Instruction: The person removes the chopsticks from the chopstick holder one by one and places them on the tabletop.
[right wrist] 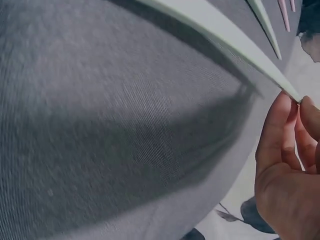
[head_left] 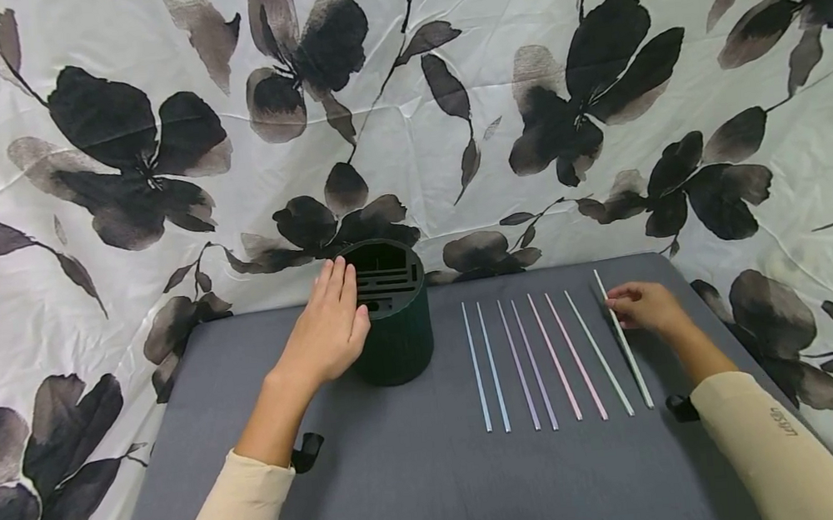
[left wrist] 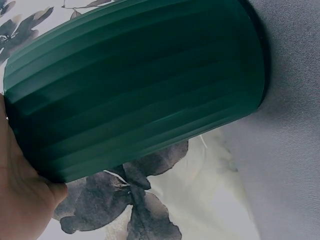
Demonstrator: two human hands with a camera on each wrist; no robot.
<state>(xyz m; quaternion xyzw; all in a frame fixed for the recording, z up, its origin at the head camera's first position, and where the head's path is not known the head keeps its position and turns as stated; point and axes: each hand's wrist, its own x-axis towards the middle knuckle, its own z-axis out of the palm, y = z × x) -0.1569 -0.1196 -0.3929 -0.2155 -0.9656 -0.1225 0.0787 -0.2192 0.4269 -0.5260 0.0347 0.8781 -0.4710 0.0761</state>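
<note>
My left hand (head_left: 323,323) lies with straight fingers on the rim of a dark green round utensil holder (head_left: 397,350), which has slots in its top. In the left wrist view the ribbed wall of the holder (left wrist: 135,90) fills the upper part, the hand at its top end. My right hand (head_left: 647,307) pinches a pale green chopstick (head_left: 631,356) near its thin far end, between thumb and fingertips. In the right wrist view this chopstick (right wrist: 225,37) is tilted, its thin end raised off the cloth and casting a shadow.
Left of the held one, several chopsticks lie side by side: one pale green (head_left: 598,351), then pink (head_left: 555,355), purple (head_left: 519,363) and blue (head_left: 475,367) pairs. They lie on a grey-covered table (head_left: 439,492). Behind hangs a floral cloth (head_left: 452,164).
</note>
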